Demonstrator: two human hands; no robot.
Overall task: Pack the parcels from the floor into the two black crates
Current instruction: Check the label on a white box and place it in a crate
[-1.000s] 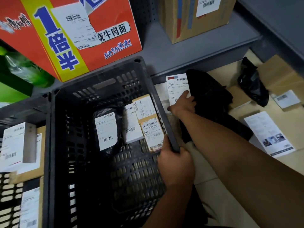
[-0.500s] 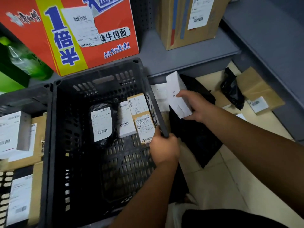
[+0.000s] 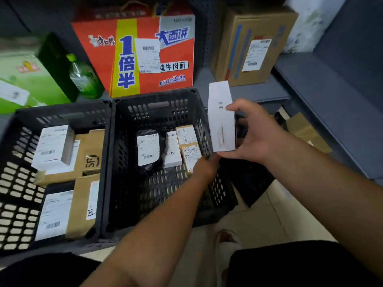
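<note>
Two black crates stand side by side on the floor. The right crate point(image 3: 153, 195) holds a black bag parcel point(image 3: 148, 149) with a white label, a white box point(image 3: 172, 149) and two brown boxes along its far right. The left crate point(image 3: 16, 183) holds several brown and white parcels. My right hand point(image 3: 251, 131) grips a flat white box point(image 3: 221, 119), held upright just above the right crate's right rim. My left hand point(image 3: 205, 165) rests on that rim, fingers curled over it.
A grey shelf behind carries an orange noodle carton point(image 3: 145, 54), a green box with bottles point(image 3: 31, 79) and a brown carton point(image 3: 252, 46). On the floor to the right lie a black bag point(image 3: 248, 179) and a brown parcel point(image 3: 306, 131). My foot in a slipper point(image 3: 226, 243) is near the crate.
My right hand has lifted the white box off the floor pile and brought it up and left to the right crate's rim. The view has tilted up and widened; my left hand stays on the rim.
</note>
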